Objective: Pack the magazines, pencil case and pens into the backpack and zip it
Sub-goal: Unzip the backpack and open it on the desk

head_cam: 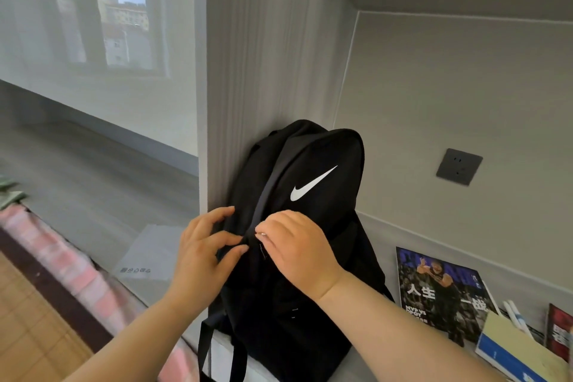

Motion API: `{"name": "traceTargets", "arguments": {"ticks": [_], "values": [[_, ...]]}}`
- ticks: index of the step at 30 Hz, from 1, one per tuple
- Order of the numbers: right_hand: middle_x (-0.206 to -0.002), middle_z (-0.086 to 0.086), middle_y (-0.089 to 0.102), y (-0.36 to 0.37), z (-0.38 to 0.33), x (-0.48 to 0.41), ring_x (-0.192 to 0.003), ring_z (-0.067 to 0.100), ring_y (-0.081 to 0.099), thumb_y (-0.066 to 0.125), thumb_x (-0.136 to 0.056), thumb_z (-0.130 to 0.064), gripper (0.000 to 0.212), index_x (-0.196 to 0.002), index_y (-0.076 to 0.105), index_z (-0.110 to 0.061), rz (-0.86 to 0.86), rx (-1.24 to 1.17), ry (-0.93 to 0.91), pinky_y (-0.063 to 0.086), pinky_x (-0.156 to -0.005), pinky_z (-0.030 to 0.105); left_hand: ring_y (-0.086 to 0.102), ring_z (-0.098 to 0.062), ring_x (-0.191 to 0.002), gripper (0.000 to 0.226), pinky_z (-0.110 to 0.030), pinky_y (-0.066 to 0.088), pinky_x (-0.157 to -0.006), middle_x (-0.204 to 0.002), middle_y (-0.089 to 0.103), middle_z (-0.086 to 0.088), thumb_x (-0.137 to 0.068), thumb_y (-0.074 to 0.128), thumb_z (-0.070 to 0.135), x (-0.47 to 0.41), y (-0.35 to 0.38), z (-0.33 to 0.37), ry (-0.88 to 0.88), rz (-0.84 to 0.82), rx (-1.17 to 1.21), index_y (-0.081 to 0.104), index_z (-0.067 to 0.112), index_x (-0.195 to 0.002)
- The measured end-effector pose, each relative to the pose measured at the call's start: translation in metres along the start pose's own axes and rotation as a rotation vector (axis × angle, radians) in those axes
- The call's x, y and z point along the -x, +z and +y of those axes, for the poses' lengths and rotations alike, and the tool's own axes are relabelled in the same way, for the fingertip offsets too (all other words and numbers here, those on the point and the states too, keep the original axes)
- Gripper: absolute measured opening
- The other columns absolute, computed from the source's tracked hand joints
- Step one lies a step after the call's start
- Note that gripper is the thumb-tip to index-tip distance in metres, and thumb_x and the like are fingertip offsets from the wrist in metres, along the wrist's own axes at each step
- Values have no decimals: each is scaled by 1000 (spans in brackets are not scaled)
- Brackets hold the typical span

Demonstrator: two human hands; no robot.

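The black backpack (297,226) stands upright at the centre of the frame, leaning into a wall corner. Both hands meet at its zip line: the left hand (201,254) presses the fabric with loosely curled fingers and grasps nothing firm, while the right hand (297,245) pinches something small at the seam, likely the zip pull (259,235). The zip looks closed along its visible length.

At the lower right, a magazine (440,295) lies on the worktop (372,226) beside a blue-edged book (514,350) and what may be pens (514,316); no pencil case is clearly visible.

The bag could tip or slide, since it only leans there, if the pull is tugged without the left hand bracing it. Loose fabric by the seam could also jam the slider.
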State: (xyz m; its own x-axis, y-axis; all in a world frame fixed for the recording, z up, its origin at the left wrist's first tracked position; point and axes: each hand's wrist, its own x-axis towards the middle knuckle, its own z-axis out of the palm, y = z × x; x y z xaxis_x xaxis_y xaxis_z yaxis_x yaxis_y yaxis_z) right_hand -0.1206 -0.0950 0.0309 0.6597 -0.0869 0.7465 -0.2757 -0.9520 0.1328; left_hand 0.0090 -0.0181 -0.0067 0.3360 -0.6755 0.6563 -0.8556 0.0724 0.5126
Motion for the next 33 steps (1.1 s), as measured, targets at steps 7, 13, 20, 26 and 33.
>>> {"name": "traceTargets", "arguments": {"ticks": [7,13,20,26,33], "values": [[-76,6,69,-35,21,-29,-67,14,61,59,-83,-12,11,-79,66,-5,89,-345,491,41,-66,7,57,-29,-99,6,-41,36,-81,-95,68,-16,-63,71,14,-1,-8,1,87,-51,-94,69,8,-62],[-86,2,68,-47,35,-48,-73,4,53,57,-85,-16,13,-90,67,-8,31,-288,451,41,-65,8,59,-24,-104,54,-37,32,-90,-107,68,-6,-77,43,55,-24,-19,36,131,7,-213,66,14,-104],[-68,-11,58,-43,49,-61,-64,2,52,59,-83,-17,8,-78,65,-16,60,-337,494,41,-58,6,56,-21,-103,13,-27,23,-88,-97,71,2,-78,67,26,-66,-15,54,53,21,-155,71,14,-73],[-64,-5,60,-55,105,-81,-68,16,56,57,-81,-19,18,-64,56,-21,84,-374,753,41,-61,25,65,-29,-89,11,-36,36,-78,-84,73,-4,-68,76,10,-59,-17,45,55,-14,-244,67,11,-61],[-78,6,68,-50,138,-75,-74,20,60,59,-81,-19,24,-59,51,-23,110,-445,780,40,-62,26,69,-25,-89,34,-38,50,-75,-89,74,-2,-78,48,42,-69,-17,66,35,-28,-366,70,15,-82]]}}
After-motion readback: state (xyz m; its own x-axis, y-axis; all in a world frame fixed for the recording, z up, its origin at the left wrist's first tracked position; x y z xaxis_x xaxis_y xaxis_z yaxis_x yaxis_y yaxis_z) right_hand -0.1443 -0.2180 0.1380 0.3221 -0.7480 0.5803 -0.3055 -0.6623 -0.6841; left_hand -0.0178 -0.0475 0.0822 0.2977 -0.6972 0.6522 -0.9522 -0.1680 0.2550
